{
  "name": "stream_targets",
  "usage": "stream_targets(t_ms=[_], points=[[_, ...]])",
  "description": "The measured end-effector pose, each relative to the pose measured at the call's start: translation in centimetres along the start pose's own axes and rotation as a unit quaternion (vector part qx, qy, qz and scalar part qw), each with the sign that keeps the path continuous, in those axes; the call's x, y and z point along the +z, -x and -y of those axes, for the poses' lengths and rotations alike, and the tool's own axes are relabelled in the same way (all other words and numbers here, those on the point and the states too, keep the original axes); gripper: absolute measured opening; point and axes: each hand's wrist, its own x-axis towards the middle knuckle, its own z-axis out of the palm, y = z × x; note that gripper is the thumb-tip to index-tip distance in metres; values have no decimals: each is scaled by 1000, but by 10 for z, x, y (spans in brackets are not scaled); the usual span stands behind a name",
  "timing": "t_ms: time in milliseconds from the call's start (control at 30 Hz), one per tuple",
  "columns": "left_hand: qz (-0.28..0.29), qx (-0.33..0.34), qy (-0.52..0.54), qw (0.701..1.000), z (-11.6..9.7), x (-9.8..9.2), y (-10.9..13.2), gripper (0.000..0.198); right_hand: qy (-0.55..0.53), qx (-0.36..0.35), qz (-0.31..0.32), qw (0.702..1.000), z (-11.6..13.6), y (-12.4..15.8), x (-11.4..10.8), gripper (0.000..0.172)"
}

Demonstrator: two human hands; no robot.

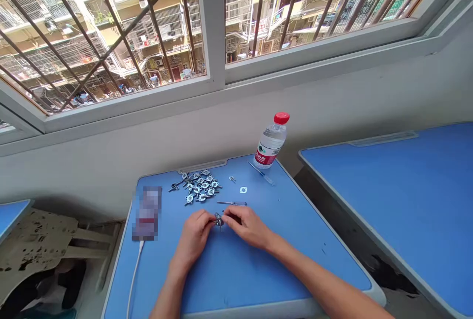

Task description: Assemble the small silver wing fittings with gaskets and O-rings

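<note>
Between the fingertips of both hands is a small metal part (219,221), held just above the blue desk (254,269). My left hand (195,232) pinches it from the left, and my right hand (247,224) grips it from the right with thumb and forefinger. The part's exact kind is too small to make out. Just beyond my right hand lies a thin screwdriver (232,203). Farther back is a pile of similar small metal parts (201,186). A single metal part (232,178) and a flat gasket-like plate (243,190) lie to the right of the pile.
A water bottle (271,144) with a red cap stands at the back right corner, beside a pen-like tool (262,173). At the left edge lies a blurred-out phone-like device (148,213) with a white cable (133,279). Another blue desk (399,186) stands to the right.
</note>
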Motion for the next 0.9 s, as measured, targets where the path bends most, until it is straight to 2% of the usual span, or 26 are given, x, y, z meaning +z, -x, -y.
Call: stream_targets(t_ms=[133,300,533,900], points=[[13,10,-21,1000,-1,2,0,23,-30,41,18,999,-1,-2,0,34],[8,0,-87,996,6,-4,1,20,-2,32,7,999,-4,-3,4,31],[-16,-82,-211,974,23,-22,2,14,36,6,-29,999,-4,-2,1,25],[-42,-148,-250,956,34,-21,1,14,61,-26,-34,997,-4,-1,0,25]])
